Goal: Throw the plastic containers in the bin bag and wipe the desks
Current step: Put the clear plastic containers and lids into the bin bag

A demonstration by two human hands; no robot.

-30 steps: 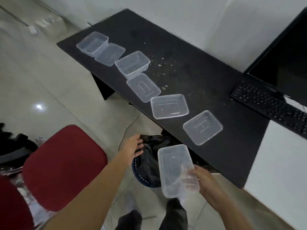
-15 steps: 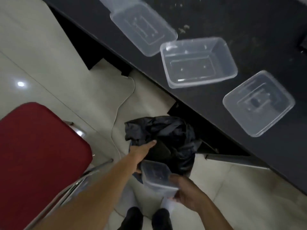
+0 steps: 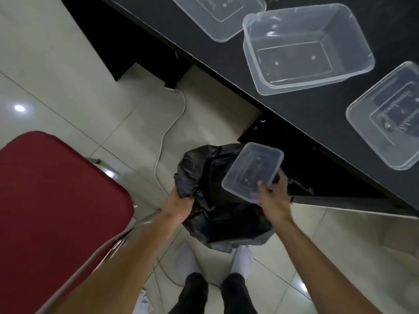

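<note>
Right hand (image 3: 273,198) pinches a container (image 3: 251,172) over the bin bag (image 3: 217,211); left hand (image 3: 179,203) grips the bag's rim at 9 o'clock. 3 containers (image 3: 306,48) wait on the counter (image 3: 226,62); wiping not yet begun.

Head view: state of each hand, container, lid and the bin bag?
Left hand: grip closed on the bin bag's rim.
Right hand: grip closed on a clear container.
Held container: empty, tilted, above the bag's mouth, not yet dropped.
Bin bag: black, mouth open, on the floor.
Desk container: upright, open, empty.
Two lids: lying flat on the desk.
</note>
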